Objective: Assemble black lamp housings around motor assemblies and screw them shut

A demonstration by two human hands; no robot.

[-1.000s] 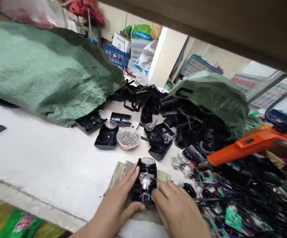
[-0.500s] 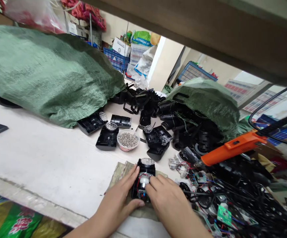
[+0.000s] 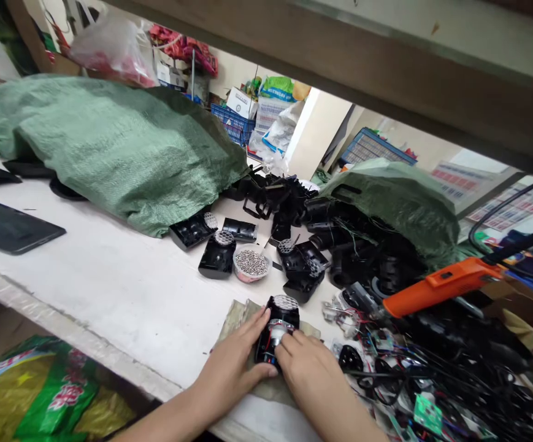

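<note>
My left hand (image 3: 233, 356) and my right hand (image 3: 310, 371) are clamped on a black case (image 3: 279, 310). It sits on a rough cloth (image 3: 238, 320) on the white table (image 3: 110, 301). My left fingers (image 3: 252, 325) are a little apart, pressing the case's side. My right fingers (image 3: 291, 347) are close together beside a small silver motor (image 3: 276, 334) in the case. A bowl of small silver bits (image 3: 251, 264) sits at 12 o'clock. An orange tool (image 3: 436, 288) lies at 2 o'clock, a heap of wires (image 3: 432, 374) at 3 o'clock, and a big green sack (image 3: 110, 147) at 10 o'clock.
</note>
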